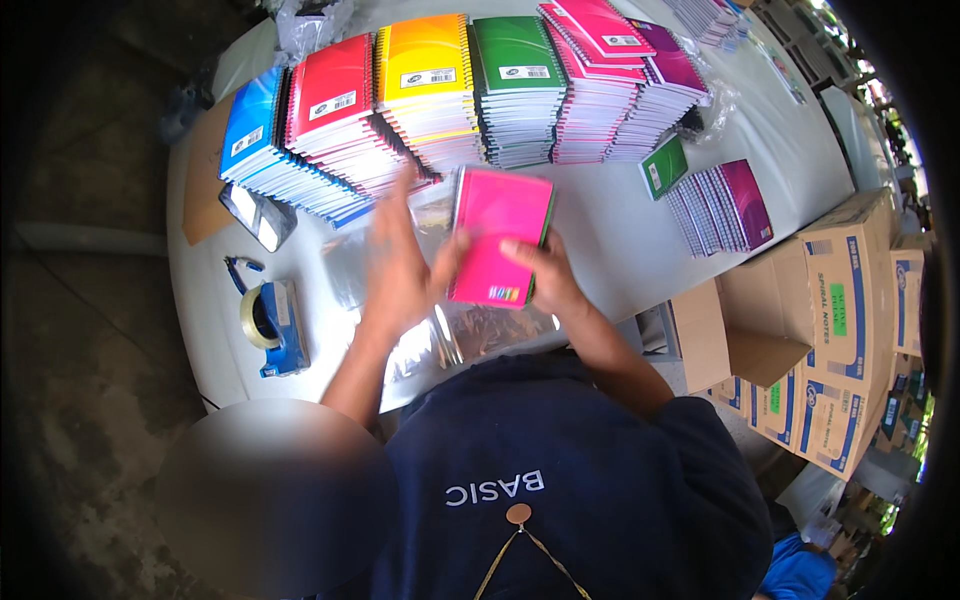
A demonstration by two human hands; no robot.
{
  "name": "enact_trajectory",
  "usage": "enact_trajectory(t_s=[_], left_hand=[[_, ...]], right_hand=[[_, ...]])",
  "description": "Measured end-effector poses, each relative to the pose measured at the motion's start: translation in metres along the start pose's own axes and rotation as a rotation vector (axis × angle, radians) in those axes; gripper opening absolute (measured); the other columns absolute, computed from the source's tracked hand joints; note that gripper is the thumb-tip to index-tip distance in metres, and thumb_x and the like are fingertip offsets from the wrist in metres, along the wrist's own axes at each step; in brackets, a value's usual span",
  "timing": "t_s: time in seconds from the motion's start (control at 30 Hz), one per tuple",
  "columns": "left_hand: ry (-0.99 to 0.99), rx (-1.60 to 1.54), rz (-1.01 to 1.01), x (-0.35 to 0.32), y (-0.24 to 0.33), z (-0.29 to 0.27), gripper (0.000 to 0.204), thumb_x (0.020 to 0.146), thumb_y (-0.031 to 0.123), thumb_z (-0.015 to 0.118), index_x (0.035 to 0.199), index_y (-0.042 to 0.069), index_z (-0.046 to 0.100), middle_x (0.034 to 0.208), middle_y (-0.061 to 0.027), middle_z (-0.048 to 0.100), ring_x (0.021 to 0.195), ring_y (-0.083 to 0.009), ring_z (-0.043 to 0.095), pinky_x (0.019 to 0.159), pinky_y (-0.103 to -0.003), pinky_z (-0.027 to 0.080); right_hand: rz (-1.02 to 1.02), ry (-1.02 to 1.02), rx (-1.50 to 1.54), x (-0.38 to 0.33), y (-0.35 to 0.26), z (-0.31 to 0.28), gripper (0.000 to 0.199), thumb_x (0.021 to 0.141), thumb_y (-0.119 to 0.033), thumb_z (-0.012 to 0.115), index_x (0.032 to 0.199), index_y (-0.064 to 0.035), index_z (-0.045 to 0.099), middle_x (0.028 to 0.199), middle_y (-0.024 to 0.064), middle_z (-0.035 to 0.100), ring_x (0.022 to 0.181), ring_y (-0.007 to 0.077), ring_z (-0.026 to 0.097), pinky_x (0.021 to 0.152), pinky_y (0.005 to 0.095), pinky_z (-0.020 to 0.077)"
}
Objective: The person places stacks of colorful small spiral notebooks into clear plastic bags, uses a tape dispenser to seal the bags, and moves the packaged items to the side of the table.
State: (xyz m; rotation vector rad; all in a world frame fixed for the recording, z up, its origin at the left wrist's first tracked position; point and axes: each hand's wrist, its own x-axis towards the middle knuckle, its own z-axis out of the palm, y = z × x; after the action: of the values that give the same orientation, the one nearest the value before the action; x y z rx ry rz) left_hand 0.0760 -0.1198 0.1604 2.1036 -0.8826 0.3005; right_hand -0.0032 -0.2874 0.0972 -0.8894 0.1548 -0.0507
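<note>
Notebooks (503,215) could skew or slip if pinched loosely: right hand (555,277) grips their edge. Left hand (398,265) spread open, barely bracing.

The left hand (395,265) is motion-blurred; I cannot trace its outline. Most fingers of the right hand (550,270) are hidden under the blurred pink notebook (505,220). The upper edge cuts off the clear plastic (308,32). An oval blur (275,500) masks the lower left.
</note>
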Motion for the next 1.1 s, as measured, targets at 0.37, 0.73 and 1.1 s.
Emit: enact_trajectory(t_s=[0.37,0.73,1.1], left_hand=[[-0.105,0.470,0.224,0.134,-0.034,-0.024,0.028,0.085,0.024,0.062,0.112,0.017,0.065,0.100,-0.0079,0.067,0.084,-0.0254,0.066,0.070,-0.036,0.053],[0.169,0.271,0.770,0.097,0.008,-0.023,0.025,0.074,-0.002,0.061,0.097,0.004,0.067,0.101,-0.0075,0.068,0.091,-0.0263,0.065,0.074,-0.036,0.051],[0.113,0.570,0.407,0.118,-0.029,-0.014,0.035,0.081,0.015,0.066,0.114,0.006,0.062,0.122,-0.0123,0.058,0.109,-0.0300,0.057,0.091,-0.041,0.044]], right_hand=[[0.013,0.025,0.209,0.010,-0.031,-0.014,0.046,0.084,-0.011,0.063,0.124,-0.0033,0.043,0.109,0.0094,0.057,0.098,0.0180,0.060,0.082,0.0328,0.0512],[0.041,-0.017,0.489,0.013,-0.036,-0.006,0.049,0.089,-0.026,0.057,0.129,-0.0043,0.040,0.117,0.0105,0.055,0.104,0.0204,0.058,0.089,0.0361,0.0483],[0.092,-0.104,0.326,0.016,-0.019,0.002,0.042,0.084,-0.018,0.061,0.122,-0.0031,0.049,0.111,0.0116,0.061,0.100,0.0235,0.062,0.086,0.0384,0.0505]])
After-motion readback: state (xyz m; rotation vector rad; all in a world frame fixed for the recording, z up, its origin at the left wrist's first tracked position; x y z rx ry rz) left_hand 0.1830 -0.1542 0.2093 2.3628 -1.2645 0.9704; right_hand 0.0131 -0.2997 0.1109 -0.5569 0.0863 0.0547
